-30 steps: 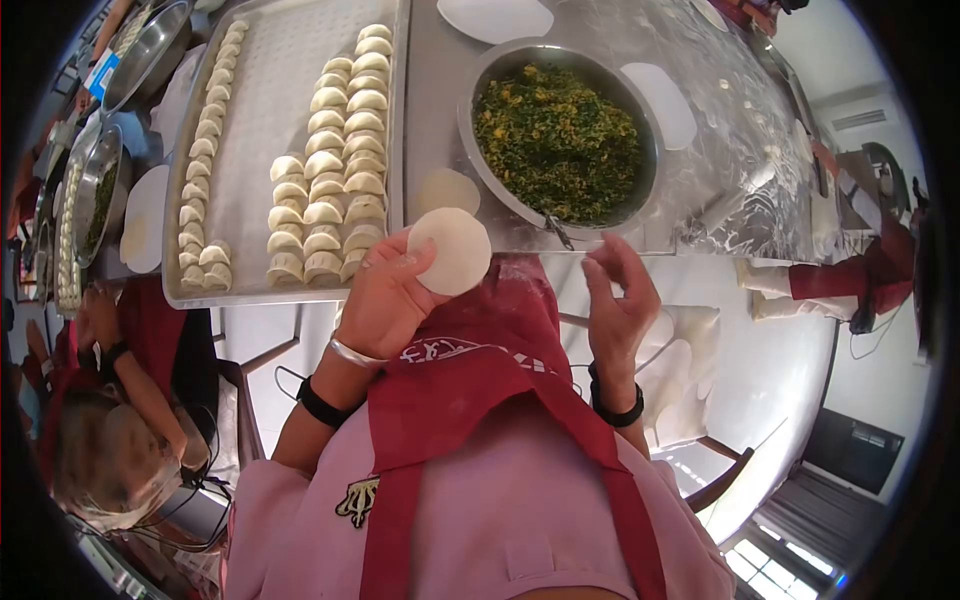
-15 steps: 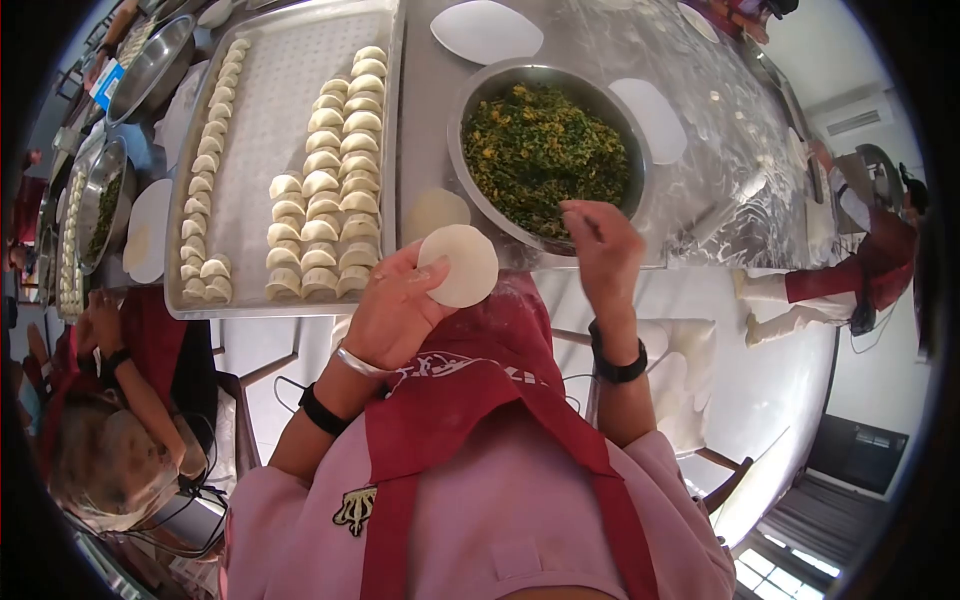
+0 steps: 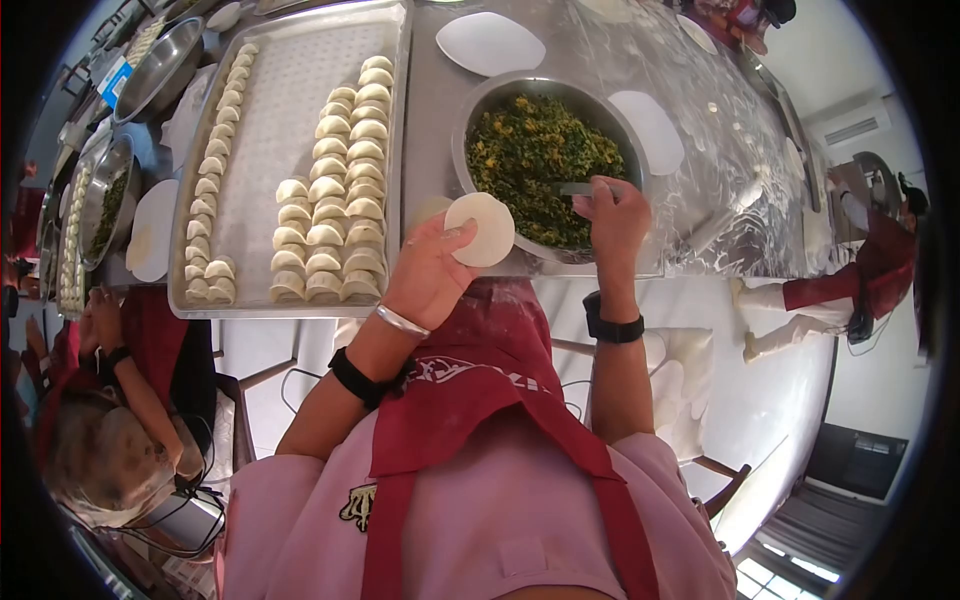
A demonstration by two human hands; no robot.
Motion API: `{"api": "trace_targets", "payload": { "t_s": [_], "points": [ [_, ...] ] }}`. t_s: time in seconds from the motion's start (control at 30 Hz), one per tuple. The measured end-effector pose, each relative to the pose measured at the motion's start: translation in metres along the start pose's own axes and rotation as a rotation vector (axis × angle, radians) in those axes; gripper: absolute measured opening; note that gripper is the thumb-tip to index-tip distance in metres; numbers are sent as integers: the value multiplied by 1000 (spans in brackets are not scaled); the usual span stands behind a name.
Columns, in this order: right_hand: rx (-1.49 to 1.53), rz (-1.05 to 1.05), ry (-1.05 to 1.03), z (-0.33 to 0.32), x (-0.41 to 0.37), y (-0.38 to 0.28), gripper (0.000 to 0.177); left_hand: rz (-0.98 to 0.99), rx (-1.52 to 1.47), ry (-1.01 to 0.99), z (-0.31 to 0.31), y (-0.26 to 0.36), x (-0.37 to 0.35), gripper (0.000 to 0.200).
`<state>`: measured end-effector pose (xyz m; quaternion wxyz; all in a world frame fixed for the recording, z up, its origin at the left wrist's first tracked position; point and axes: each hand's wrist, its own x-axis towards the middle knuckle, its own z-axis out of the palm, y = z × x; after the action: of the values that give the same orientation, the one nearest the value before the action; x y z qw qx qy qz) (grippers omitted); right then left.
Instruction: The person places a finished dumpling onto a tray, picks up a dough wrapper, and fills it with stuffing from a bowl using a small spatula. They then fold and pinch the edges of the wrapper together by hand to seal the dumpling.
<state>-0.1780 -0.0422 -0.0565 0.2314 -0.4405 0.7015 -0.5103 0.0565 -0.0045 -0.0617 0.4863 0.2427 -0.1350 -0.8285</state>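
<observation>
My left hand [image 3: 432, 268] holds a round dumpling wrapper [image 3: 482, 228], pinched under the thumb beside the bowl's near-left edge. In my right hand [image 3: 617, 225] is a small flat grey spatula [image 3: 577, 188], gripped in closed fingers over the filling. The chopped green and yellow filling [image 3: 540, 150] sits in a metal bowl [image 3: 462, 140]. Partly covered by my left hand, another wrapper [image 3: 425, 208] lies on the table. To the left, a metal tray [image 3: 290, 110] carries rows of folded dumplings [image 3: 328, 188].
White plates [image 3: 490, 44] lie beyond and right of the bowl [image 3: 648, 132]. Flour is smeared over the metal table [image 3: 725, 160]. At left, a neighbour's hands [image 3: 100, 328] are near another bowl of filling [image 3: 108, 205]. A person in a red apron [image 3: 870, 260] stands far right.
My left hand has moved up and right with the wrapper, now overlapping the bowl's edge. My right hand has shifted slightly, and the spatula's blade now shows over the filling.
</observation>
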Motion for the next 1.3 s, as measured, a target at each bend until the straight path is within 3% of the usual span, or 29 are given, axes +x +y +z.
{"api": "trace_targets", "payload": {
  "t_s": [0.27,0.87,1.17,1.3],
  "points": [
    [345,218,-32,25,0,4,23,4,-7,-10,-1,0,3,36],
    [800,431,-110,13,4,12,28,85,-13,16,0,15,11,36],
    [833,275,-99,-7,-16,-34,28,109,-97,-93,16,16,50,32],
    [472,-86,-3,8,-47,-49,20,88,-154,-144,29,16,65,40]
  ]
}}
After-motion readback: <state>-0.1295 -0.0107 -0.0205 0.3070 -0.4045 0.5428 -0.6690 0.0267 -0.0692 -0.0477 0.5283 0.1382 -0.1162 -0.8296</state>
